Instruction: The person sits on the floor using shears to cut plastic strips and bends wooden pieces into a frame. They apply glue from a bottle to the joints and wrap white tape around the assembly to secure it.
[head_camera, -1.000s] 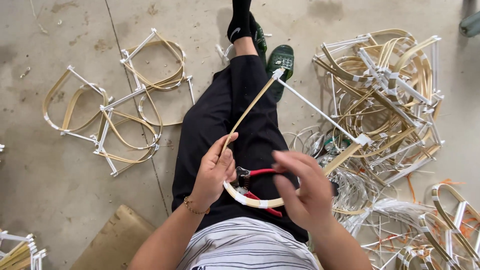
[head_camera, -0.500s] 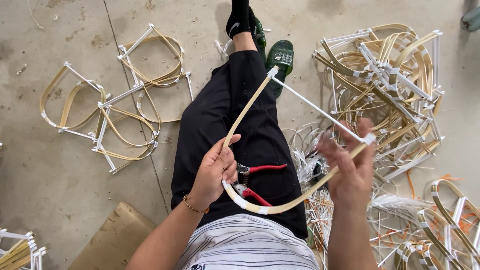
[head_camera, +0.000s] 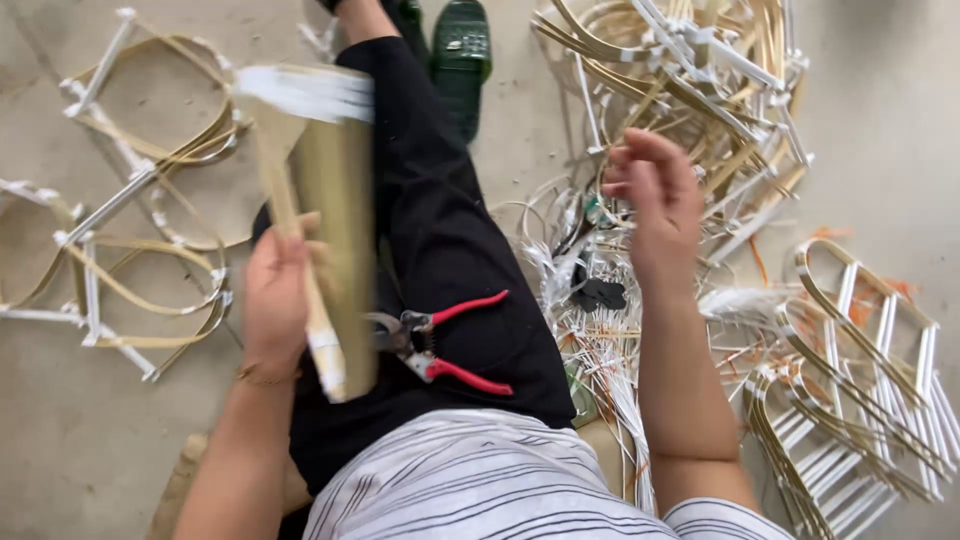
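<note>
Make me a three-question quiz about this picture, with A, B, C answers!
1. Where are the cutters?
A. on the lap
B. on the floor
C. in the right hand

2. What colour are their handles?
A. blue
B. red
C. yellow

3. What is the right hand doing?
A. gripping the shoe
B. squeezing the cutters
C. open, holding nothing

Answers:
1 A, they lie on the black trousers.
2 B, both handles are red.
3 C, its fingers are spread over the pile; the left hand holds the frame.

I see my left hand (head_camera: 275, 300) gripping a blurred cane frame (head_camera: 310, 200); my right hand (head_camera: 655, 195) hovers open, red-handled pliers (head_camera: 440, 340) on my lap.
</note>
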